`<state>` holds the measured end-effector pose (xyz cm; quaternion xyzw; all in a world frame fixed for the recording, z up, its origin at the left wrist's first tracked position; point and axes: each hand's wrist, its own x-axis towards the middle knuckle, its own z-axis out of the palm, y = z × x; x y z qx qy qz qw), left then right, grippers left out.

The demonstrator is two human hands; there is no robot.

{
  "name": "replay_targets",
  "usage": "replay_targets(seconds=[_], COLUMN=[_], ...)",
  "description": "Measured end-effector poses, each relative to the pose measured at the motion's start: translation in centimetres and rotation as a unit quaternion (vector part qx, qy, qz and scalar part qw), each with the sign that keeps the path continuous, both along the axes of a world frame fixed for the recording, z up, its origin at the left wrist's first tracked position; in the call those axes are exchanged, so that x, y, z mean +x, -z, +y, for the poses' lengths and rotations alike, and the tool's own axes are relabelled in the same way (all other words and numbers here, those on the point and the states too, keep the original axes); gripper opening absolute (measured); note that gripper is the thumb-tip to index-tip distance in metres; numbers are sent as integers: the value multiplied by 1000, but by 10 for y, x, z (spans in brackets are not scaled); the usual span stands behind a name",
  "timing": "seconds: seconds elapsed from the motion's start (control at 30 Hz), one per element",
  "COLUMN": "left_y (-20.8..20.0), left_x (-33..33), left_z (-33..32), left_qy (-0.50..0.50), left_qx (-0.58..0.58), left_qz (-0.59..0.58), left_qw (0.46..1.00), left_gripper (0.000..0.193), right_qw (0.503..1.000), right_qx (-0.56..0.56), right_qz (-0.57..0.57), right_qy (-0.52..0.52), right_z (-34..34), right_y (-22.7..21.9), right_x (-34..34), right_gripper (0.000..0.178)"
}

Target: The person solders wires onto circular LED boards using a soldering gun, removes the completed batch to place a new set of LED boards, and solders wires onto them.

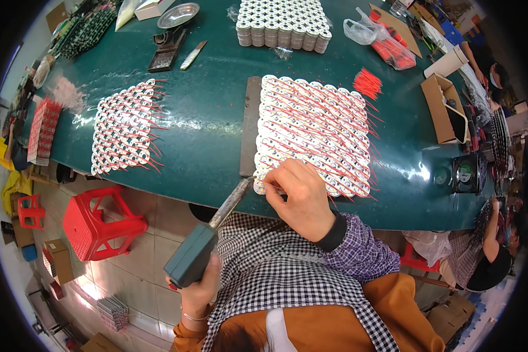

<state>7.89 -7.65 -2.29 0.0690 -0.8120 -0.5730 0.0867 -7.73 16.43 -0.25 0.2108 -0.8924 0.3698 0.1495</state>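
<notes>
In my left hand [200, 288] is a soldering gun [192, 256] with a dark teal body and a long metal barrel. Its tip reaches the near left corner of a panel of round white circuit boards [317, 126], which has thin red wires slanting across it. My right hand [302, 196] rests over that same corner, thumb and fingertips pinched close to the tip. Whatever lies between those fingertips is too small to make out. Along the panel's left edge lies a dark flat bar [251, 126].
Another wired panel [123, 129] lies left on the green table [211, 129]. Stacked white boards [283, 26] stand at the back. Cut red wires [367, 83], a cardboard box [442, 108] and a dark round-topped device [468, 174] are rightward. Red stool [102, 223] below left.
</notes>
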Motion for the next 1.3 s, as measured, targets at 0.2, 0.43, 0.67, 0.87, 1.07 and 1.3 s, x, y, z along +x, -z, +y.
replay_targets(seconds=[0.2, 0.43, 0.67, 0.87, 1.07, 1.3], left_y=[-11, -14, -18, -41, -14, 0], left_x=[-10, -19, -48, -49, -42, -38], left_z=[19, 24, 40, 48, 44, 35], left_qy=[-87, -109, -149, -206, -157, -149], left_qx=[101, 149, 187, 167, 205, 183], left_qz=[60, 62, 52, -10, -24, 65], left_qw=[989, 981, 970, 964, 966, 970], left_gripper=[45, 43, 40, 26, 21, 25], right_qw=[1000, 992, 954, 951, 941, 860], right_qx=[1, 3, -52, -144, -191, -426], right_qz=[1, 53, -129, -162, -137, -230], right_qy=[0, 111, 264, 220, 242, 163], right_z=[2, 72, 156, 159, 198, 216], right_y=[0, -30, 3, 16, 37, 27], right_x=[1, -7, -8, -16, -6, -14], right_gripper=[12, 26, 52, 33, 27, 27])
